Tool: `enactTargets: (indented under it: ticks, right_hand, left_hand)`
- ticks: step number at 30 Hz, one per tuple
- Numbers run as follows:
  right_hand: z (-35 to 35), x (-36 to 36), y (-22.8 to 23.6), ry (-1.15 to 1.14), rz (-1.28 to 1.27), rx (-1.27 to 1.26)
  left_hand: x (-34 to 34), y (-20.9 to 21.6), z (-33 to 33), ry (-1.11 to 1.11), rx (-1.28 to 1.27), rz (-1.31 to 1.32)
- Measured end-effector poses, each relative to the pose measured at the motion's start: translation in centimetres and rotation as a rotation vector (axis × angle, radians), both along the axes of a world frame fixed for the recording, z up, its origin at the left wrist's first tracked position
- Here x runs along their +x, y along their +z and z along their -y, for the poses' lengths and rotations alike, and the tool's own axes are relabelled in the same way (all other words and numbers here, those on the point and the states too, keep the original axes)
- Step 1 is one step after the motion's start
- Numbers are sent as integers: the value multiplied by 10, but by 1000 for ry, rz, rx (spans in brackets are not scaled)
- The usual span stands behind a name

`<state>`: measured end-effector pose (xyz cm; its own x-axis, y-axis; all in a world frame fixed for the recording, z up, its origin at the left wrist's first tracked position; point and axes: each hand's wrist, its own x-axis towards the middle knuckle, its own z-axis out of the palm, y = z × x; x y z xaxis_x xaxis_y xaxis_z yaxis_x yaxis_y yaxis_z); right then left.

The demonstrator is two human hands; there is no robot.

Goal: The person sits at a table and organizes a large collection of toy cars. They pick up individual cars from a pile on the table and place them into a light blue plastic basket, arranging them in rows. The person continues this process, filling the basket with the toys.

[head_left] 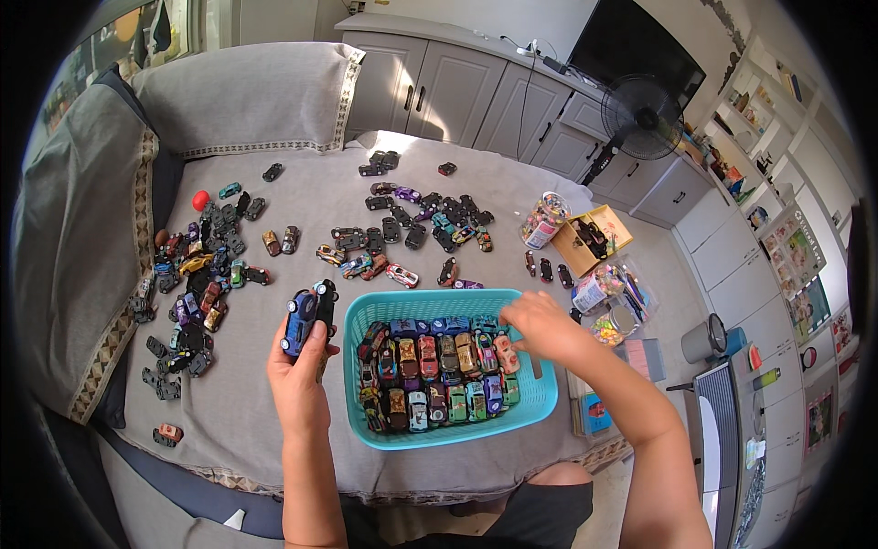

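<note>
Apparently mid-placement: toy cars (427, 357) in rows inside a turquoise basket (457, 439).
The left hand (300, 377) grips a blue car (298, 322) and a black car (325, 298); the right hand (549, 328) curls at the far-right corner, grip unclear. Placing another calls for alignment.

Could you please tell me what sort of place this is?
Most likely a home's living room: a cloth-covered sofa backrest, a flat-screen television by grey cabinets, and a black fan suggest it.
</note>
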<state>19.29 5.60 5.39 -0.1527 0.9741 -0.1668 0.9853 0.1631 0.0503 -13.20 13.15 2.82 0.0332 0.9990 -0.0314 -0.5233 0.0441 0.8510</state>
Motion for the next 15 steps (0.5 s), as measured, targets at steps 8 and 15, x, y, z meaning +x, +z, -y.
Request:
enactTargets:
  ticks: [8, 15]
  right_hand:
    - [28, -13, -2, 124, -24, 131]
    - [28, -8, -12, 132, 7, 206]
  left_hand:
    - [0, -2, 0, -9, 7, 5]
    - [1, 1, 1, -18, -9, -2]
